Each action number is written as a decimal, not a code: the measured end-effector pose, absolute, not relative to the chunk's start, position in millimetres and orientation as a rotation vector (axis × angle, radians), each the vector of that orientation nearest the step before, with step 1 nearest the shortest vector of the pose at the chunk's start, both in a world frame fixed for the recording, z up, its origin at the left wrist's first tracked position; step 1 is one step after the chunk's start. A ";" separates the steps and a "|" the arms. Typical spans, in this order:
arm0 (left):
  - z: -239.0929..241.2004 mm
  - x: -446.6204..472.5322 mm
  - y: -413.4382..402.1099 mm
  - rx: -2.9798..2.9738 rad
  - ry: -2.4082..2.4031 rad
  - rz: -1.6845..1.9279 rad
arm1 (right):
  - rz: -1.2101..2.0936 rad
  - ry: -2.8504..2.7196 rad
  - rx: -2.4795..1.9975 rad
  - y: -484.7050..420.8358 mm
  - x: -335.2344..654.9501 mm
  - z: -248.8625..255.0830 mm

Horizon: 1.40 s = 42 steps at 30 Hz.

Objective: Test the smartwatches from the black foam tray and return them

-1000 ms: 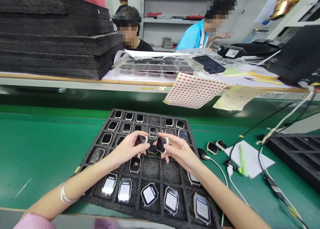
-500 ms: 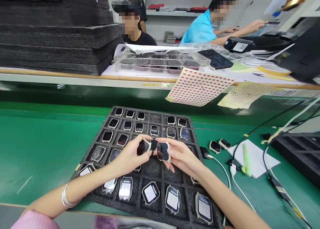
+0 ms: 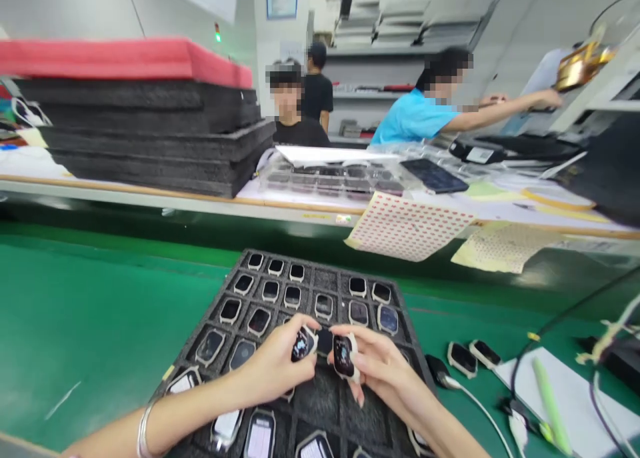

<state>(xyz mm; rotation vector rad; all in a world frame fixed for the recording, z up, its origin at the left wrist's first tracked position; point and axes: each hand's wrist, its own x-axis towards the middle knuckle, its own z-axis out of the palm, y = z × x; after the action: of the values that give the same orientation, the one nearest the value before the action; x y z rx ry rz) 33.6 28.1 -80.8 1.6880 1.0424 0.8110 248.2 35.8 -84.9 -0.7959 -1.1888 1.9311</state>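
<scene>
We hold two square-faced watches over the middle of the foam tray, one per hand. The left watch (image 3: 303, 344) has its lit face tilted up towards us; our own fingers cover part of it, so we cannot be sure of its long axis. The right watch (image 3: 343, 355) stands with its long axis running mostly up and down, face towards us and turned a little to the left, its pale case side towards the right palm. Our left hand (image 3: 293, 351) pinches its watch between thumb and fingers; our right hand (image 3: 385, 365) pinches the other likewise. The two watches are near each other, apart, with a narrow gap between.

Under both hands we have the black foam tray (image 3: 327, 279), its compartments mostly filled with more watches. Beyond the hands the faces are dark; on the near side we see bright white screens (image 3: 260, 435).

To the right of the right hand, on the green table (image 3: 100, 325), lie a black plug-like piece (image 3: 437, 370) with a white cable, two dark-faced watches (image 3: 463, 359), and a green pen (image 3: 550, 401) on white paper (image 3: 600, 405). Beyond the left hand, a raised shelf carries stacked black foam (image 3: 160, 151) topped with red foam (image 3: 125, 61).
</scene>
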 end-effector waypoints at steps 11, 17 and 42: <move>-78.2 38.1 25.8 1.709 1.058 0.829 | 1.864 -1.235 -0.789 33.5 248.4 -81.9; -75.1 36.9 24.2 1.731 1.037 0.808 | 1.838 -1.250 -0.763 30.6 247.3 -79.8; -77.0 32.2 25.3 1.740 1.014 0.825 | 1.817 -1.276 -0.807 30.5 242.9 -80.3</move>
<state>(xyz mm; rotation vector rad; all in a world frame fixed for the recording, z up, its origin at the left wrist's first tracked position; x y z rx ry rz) 32.2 25.3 -77.0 1.7399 1.0141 0.8252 242.9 30.5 -80.3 -0.8071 -1.2762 1.8172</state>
